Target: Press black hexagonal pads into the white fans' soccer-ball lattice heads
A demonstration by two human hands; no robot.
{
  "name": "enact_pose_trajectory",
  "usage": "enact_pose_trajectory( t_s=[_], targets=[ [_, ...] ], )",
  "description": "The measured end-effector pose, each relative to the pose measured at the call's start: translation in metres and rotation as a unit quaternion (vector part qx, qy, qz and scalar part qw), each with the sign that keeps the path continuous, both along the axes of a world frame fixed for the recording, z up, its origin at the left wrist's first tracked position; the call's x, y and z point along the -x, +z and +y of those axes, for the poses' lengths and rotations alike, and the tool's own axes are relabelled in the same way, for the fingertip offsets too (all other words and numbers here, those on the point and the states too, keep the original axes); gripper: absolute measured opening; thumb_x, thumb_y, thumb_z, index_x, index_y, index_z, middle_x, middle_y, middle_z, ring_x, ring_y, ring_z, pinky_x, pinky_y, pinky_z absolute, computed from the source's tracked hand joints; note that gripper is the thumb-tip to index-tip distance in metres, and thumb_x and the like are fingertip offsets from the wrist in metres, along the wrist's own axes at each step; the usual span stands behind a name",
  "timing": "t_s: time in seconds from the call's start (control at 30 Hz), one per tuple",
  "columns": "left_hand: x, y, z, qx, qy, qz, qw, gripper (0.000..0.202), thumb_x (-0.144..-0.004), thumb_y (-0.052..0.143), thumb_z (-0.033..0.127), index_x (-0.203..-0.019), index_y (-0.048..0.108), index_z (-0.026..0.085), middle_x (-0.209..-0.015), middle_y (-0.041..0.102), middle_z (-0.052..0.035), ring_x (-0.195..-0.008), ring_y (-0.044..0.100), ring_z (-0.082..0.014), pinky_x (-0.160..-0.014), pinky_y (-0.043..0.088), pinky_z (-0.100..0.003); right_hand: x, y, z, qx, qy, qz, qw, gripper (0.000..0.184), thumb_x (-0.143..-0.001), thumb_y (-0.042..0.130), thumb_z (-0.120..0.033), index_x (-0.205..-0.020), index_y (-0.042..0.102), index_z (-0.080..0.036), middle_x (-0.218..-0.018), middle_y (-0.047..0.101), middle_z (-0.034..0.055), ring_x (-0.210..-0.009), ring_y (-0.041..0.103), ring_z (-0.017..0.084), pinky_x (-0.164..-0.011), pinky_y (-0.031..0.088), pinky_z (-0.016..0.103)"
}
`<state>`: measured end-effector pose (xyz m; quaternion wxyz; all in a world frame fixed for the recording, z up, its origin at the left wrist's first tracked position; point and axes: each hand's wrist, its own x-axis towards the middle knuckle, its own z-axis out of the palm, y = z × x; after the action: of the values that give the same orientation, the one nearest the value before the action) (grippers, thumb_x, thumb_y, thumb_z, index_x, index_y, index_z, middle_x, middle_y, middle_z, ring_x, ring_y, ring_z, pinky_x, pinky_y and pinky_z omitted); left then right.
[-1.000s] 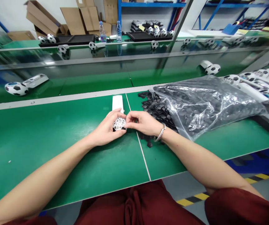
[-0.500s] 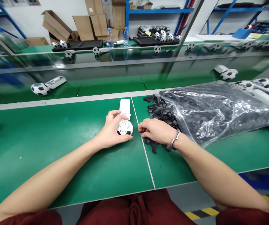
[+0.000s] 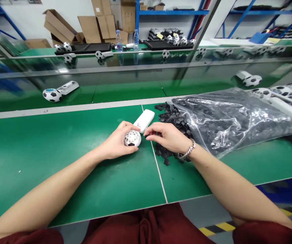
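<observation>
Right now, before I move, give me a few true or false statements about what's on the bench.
1. The left hand holds a white lattice ball. True.
2. The right hand is holding that ball too. False: it is apart from the ball, beside the black pieces.
3. The bracelet is on the left wrist. False: it is on the right wrist.
4. The black pieces spill from a clear plastic bag. True.
5. A white casing lies just beyond the ball. True.
</observation>
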<state>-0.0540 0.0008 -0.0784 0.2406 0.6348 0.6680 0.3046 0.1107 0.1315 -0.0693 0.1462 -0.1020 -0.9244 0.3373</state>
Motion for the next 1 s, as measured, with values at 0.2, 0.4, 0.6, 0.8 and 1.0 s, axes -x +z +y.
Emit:
enact_pose_trajectory(
  t_s=[0.2, 0.4, 0.6, 0.8, 1.0],
  targets=[
    [0.009, 0.002, 0.000, -0.007, -0.074, 0.003, 0.997, 0.049, -0.066, 0.062, 0.018, -0.112, 0.048, 0.024, -0.109, 0.044, -0.0029, -0.106, 0.046, -0.0194, -0.097, 0.036, -0.036, 0.003, -0.009, -0.004, -0.033, 0.061, 0.056, 0.996, 0.018, -0.085, 0.050, -0.014, -0.098, 0.063, -0.015, -0.081, 0.057, 0.0041, -0.079, 0.054, 0.013, -0.075, 0.044, 0.027],
    [0.011, 0.003, 0.000, 0.004, -0.091, 0.009, 0.996, 0.047, -0.068, 0.059, 0.019, -0.113, 0.047, 0.024, -0.111, 0.043, -0.0030, -0.107, 0.045, -0.0193, -0.098, 0.035, -0.036, 0.001, -0.004, -0.001, -0.058, 0.052, 0.034, 0.996, 0.022, -0.087, 0.044, -0.014, -0.101, 0.061, -0.015, -0.083, 0.054, 0.0055, -0.078, 0.052, 0.014, -0.073, 0.044, 0.028],
    [0.007, 0.001, -0.001, 0.000, -0.063, 0.005, 0.998, 0.051, -0.066, 0.056, 0.016, -0.115, 0.045, 0.024, -0.113, 0.042, -0.0035, -0.109, 0.044, -0.0205, -0.097, 0.036, -0.036, 0.000, 0.001, 0.000, 0.104, -0.004, 0.024, 0.994, 0.005, -0.082, 0.050, -0.019, -0.084, 0.054, -0.016, -0.078, 0.057, 0.0010, -0.070, 0.053, 0.011, -0.066, 0.045, 0.024],
    [0.003, 0.001, 0.000, 0.011, -0.041, 0.002, 0.999, 0.052, -0.064, 0.057, 0.016, -0.114, 0.046, 0.023, -0.112, 0.044, -0.0047, -0.108, 0.045, -0.0230, -0.096, 0.037, -0.039, 0.000, -0.003, -0.003, 0.241, 0.030, -0.021, 0.970, 0.015, -0.081, 0.050, -0.019, -0.095, 0.053, -0.016, -0.075, 0.055, -0.0007, -0.065, 0.056, 0.009, -0.059, 0.047, 0.022],
    [0.003, 0.001, -0.001, 0.014, -0.040, 0.000, 0.999, 0.053, -0.064, 0.058, 0.015, -0.115, 0.046, 0.023, -0.114, 0.043, -0.0041, -0.110, 0.044, -0.0210, -0.098, 0.036, -0.037, 0.002, -0.004, -0.006, 0.193, 0.037, 0.013, 0.980, 0.004, -0.079, 0.055, -0.018, -0.080, 0.057, -0.015, -0.080, 0.061, 0.0016, -0.075, 0.056, 0.011, -0.068, 0.046, 0.024]
  ],
)
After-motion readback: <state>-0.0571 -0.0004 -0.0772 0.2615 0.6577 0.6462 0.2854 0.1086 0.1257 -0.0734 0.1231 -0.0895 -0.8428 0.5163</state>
